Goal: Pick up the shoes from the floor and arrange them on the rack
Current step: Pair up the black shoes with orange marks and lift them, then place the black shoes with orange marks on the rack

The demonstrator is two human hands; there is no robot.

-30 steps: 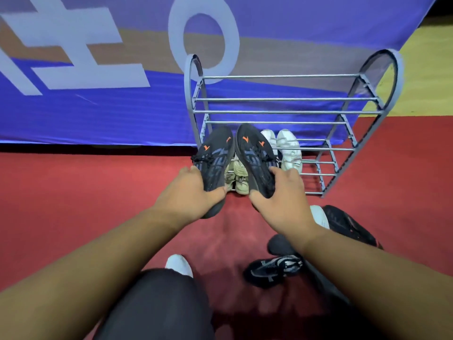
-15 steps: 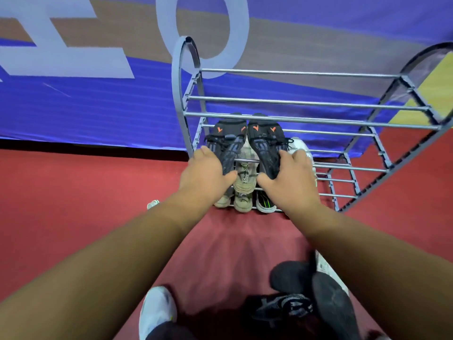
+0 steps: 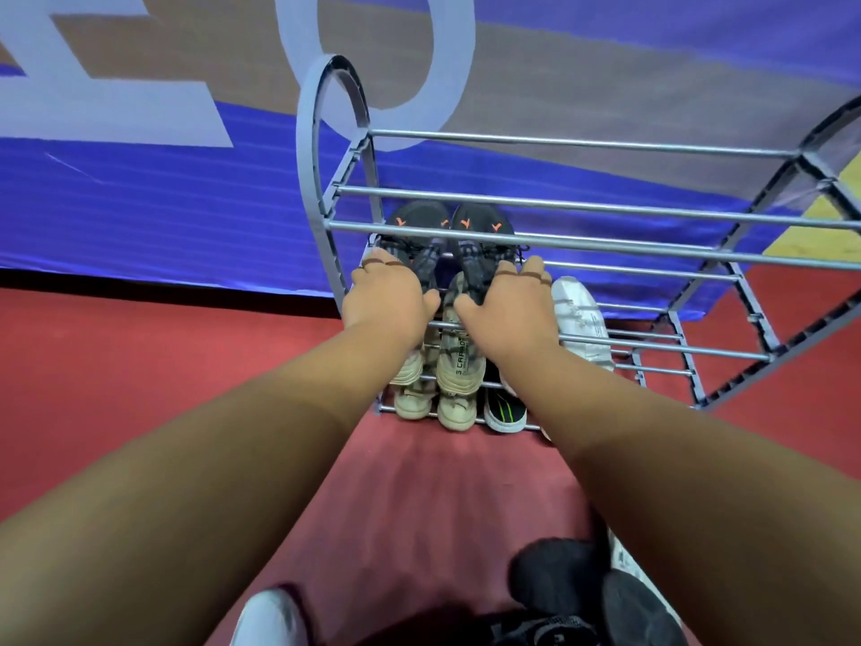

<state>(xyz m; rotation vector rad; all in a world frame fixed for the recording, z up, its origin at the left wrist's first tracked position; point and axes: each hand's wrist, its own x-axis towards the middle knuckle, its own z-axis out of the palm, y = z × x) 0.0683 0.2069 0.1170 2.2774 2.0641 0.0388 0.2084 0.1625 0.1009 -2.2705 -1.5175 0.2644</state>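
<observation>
Head view. Left hand [image 3: 389,300] grips the heel end of the left black shoe [image 3: 414,223]; right hand [image 3: 510,310] grips the heel end of the right black shoe [image 3: 482,228]. We note both shoes side by side on a middle tier of the rack [image 3: 582,205], at its left end, toes toward its back edge. Beige shoes [image 3: 459,370] sit on the tier below, and a white shoe [image 3: 580,319] is just beside the right hand.

We judge the placing step nearly complete. To finish well, we would seat both soles across two bars with heels level at the front edge, then loosen the fingers without dragging the shoes forward. Dark shoes [image 3: 559,580] lie on the floor [image 3: 140,389]; whether they are worn, we cannot tell.
</observation>
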